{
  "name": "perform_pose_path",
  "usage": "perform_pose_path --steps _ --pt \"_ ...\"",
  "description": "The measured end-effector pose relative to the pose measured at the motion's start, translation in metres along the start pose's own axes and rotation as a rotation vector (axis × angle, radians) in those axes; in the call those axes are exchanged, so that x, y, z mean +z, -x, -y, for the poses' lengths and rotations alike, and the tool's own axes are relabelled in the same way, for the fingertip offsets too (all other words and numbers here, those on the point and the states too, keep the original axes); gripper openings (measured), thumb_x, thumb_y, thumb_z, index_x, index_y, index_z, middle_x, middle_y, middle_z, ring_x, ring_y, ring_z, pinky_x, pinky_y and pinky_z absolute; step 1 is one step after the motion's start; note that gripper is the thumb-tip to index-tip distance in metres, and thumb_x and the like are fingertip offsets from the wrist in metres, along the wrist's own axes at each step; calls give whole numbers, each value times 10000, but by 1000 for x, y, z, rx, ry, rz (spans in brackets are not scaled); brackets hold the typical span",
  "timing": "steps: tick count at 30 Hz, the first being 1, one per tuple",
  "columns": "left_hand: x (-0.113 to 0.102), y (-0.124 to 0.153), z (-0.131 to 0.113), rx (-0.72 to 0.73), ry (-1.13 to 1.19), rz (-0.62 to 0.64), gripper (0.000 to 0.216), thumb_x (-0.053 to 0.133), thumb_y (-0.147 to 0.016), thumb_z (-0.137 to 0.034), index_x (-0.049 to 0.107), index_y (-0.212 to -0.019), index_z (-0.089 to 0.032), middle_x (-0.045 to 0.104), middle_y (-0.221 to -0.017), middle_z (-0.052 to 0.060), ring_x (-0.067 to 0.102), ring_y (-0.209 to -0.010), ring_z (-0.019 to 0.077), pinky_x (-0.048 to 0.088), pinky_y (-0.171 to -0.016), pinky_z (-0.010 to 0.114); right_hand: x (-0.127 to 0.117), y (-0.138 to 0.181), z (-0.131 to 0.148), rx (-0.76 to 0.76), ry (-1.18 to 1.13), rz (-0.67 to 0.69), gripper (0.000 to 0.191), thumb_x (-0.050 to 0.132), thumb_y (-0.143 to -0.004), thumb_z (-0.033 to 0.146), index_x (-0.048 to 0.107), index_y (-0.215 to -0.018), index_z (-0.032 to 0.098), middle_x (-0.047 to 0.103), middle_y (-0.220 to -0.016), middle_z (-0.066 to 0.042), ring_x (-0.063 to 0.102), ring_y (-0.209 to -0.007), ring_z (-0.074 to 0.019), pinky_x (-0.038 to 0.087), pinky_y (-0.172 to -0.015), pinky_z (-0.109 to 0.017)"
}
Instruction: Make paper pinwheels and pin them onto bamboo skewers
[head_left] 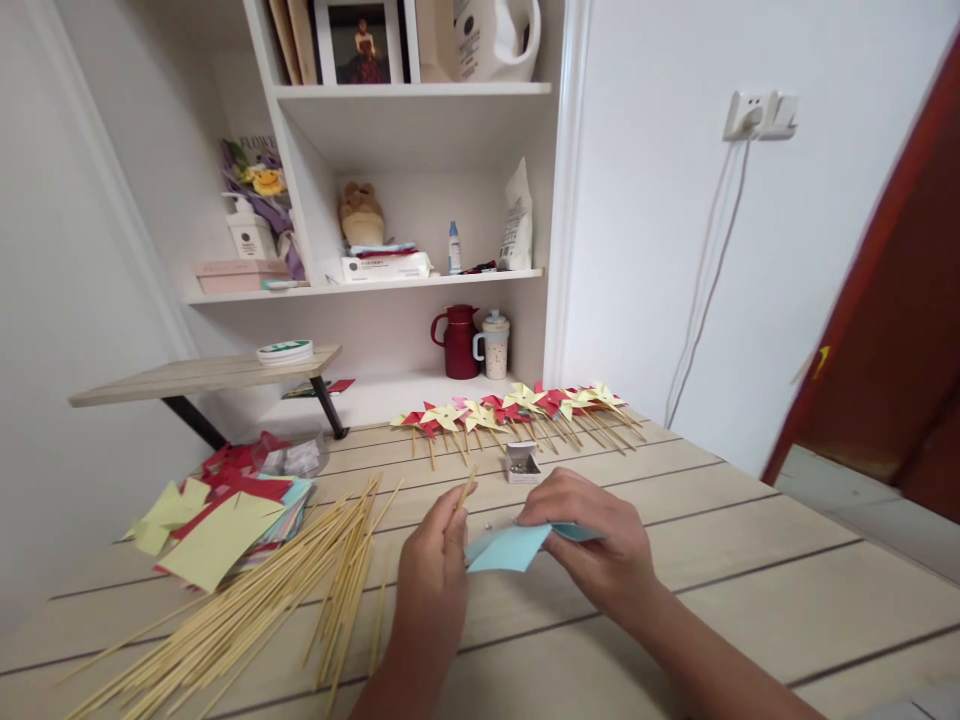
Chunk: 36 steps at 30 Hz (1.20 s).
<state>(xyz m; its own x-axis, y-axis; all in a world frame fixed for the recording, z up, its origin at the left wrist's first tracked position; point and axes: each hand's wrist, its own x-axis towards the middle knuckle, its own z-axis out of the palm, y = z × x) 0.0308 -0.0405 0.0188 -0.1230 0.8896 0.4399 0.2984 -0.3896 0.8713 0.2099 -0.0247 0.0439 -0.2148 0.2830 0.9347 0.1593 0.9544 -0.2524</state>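
Note:
Between the thumb and fingers of my left hand [433,565] is a thin wooden stick [467,488], its tip pointing up. My right hand [600,545] pinches a light blue paper [510,550] that is cut and folded, with flaps showing on both sides of the fingers. The paper's left edge reaches close to my left fingers; whether they touch it I cannot tell. Small shiny bits show at the paper's upper edge, too small to name. Just beyond my hands stands a small open white box [523,464] with tiny metal pieces inside.
Finished red and yellow pinwheels [517,410] lie along the table's back edge. To my left are a pile of loose wooden sticks [277,575] and a stack of coloured papers [225,540]. A raised wooden stand [187,380] and shelves with a red jug [459,345] rise behind.

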Motion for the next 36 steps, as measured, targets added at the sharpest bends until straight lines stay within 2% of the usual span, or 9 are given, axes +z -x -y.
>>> perform_pose_path --steps 6,11,15,18,21,24,30,33,36 --pt "0 3 -19 -216 398 146 471 488 -913 -511 613 -1222 -177 368 -567 -64 300 -495 93 226 -479 225 0 0 -1 0 -13 9 152 630 -851 73 684 -938 185 689 -788 -56 617 -717 -181 487 -639 -328" --pt "-6 1 -21 -301 529 101 523 470 -908 -581 655 -1143 -152 218 -548 -90 166 -484 79 164 -458 229 0 1 -2 4 -17 34 152 627 -855 74 684 -942 185 689 -801 -58 616 -727 -180 482 -644 -328" --pt "-8 -3 -18 -313 534 77 490 520 -887 -573 687 -1109 -169 246 -571 -81 210 -507 79 227 -475 209 1 2 -3 8 -22 45 155 638 -849 63 686 -945 175 689 -802 -60 616 -731 -172 482 -648 -317" --pt "-8 -4 -17 -264 470 64 407 588 -859 -528 742 -1002 -180 423 -659 -30 385 -600 95 339 -556 213 1 2 -3 16 -31 50 141 645 -850 74 691 -941 171 689 -803 -63 616 -730 -173 481 -645 -315" --pt "-8 -4 -16 -183 365 104 304 669 -814 -463 777 -941 -209 572 -884 35 525 -771 141 405 -640 236 1 2 -2 18 -32 55 126 648 -853 87 694 -934 171 687 -800 -65 617 -730 -177 483 -644 -319" --pt "-8 -4 -11 -70 273 132 231 691 -806 -412 791 -931 -246 585 -928 46 570 -846 171 437 -679 256 1 0 -1 6 -26 58 112 649 -858 98 696 -933 166 684 -793 -67 611 -713 -171 479 -629 -312" --pt "-1 1 -3 272 71 49 168 660 -844 -308 790 -951 -301 589 -790 23 579 -722 154 444 -631 263 1 -2 1 -8 -27 57 104 660 -857 98 696 -927 165 692 -788 -65 611 -708 -163 482 -634 -304" --pt "1 4 -4 321 -7 -19 164 653 -848 -286 793 -934 -294 609 -775 29 588 -746 173 445 -638 274 1 -2 1 -8 -23 61 95 657 -864 114 699 -928 169 692 -779 -60 604 -698 -160 479 -628 -302" --pt "-1 5 -6 355 -77 -30 155 655 -850 -282 790 -927 -288 621 -778 30 597 -760 180 450 -650 279 1 0 0 -11 -17 60 101 669 -854 109 700 -929 170 687 -766 -53 599 -693 -158 477 -626 -300"
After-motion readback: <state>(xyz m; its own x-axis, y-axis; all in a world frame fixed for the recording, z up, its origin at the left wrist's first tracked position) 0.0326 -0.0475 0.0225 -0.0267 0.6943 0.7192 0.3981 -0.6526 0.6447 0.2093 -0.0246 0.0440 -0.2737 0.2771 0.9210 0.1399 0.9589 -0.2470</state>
